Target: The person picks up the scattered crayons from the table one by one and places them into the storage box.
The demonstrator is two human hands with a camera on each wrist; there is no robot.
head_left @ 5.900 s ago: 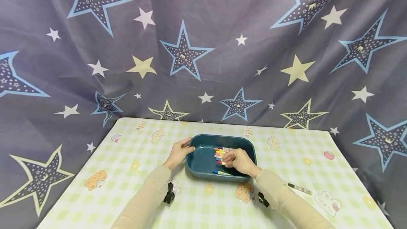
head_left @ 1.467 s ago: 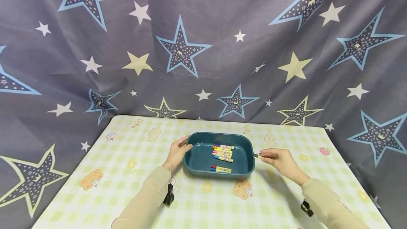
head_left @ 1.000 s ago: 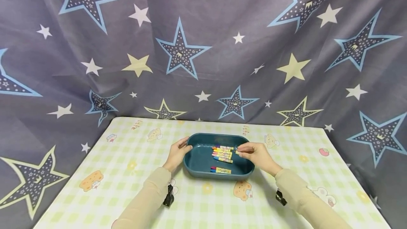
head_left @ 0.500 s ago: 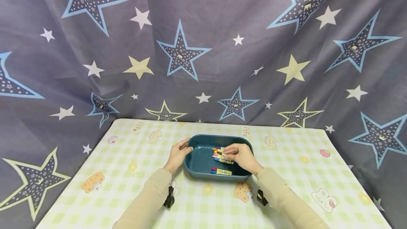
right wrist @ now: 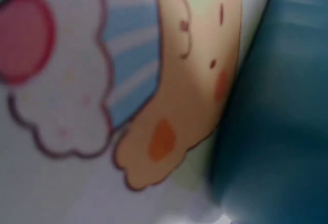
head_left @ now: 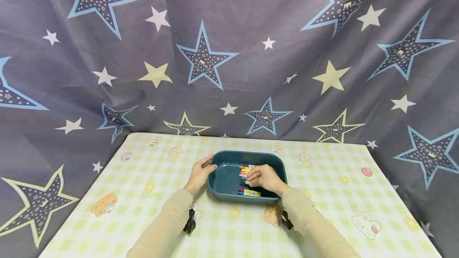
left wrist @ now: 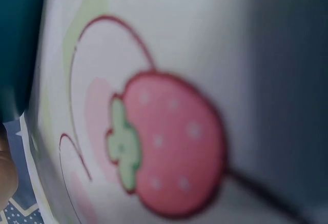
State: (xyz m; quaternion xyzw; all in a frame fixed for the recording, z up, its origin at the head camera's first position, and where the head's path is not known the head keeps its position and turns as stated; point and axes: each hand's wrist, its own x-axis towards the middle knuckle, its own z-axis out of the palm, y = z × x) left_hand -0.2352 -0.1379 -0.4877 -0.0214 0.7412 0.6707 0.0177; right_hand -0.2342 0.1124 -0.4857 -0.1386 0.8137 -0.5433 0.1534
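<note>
A dark teal tray (head_left: 224, 194) with rounded corners sits on the table. My left hand (head_left: 199, 173) holds its left rim, thumb over the edge and fingers along the outside. Inside the tray, my right hand (head_left: 266, 179) pinches a black crayon (head_left: 247, 182) low over the floor; only its dark end and a bit of wrapper show. Several crayons (head_left: 244, 173) of different colours lie in a row beside it, partly hidden by that hand. Nearer the front wall lie a blue-tipped and a magenta-tipped crayon (head_left: 252, 192). Both wrist views show mostly tablecloth and the tray's outer wall (right wrist: 277, 111).
A green-and-white checked tablecloth (head_left: 136, 186) with cartoon prints covers the table. Behind it hangs a grey curtain (head_left: 251, 71) patterned with stars. Small black devices (head_left: 190, 221) are worn at both wrists.
My right hand took the black crayon from the table at the right and carried it left into the tray, then slightly toward the front. My left hand stays on the rim.
</note>
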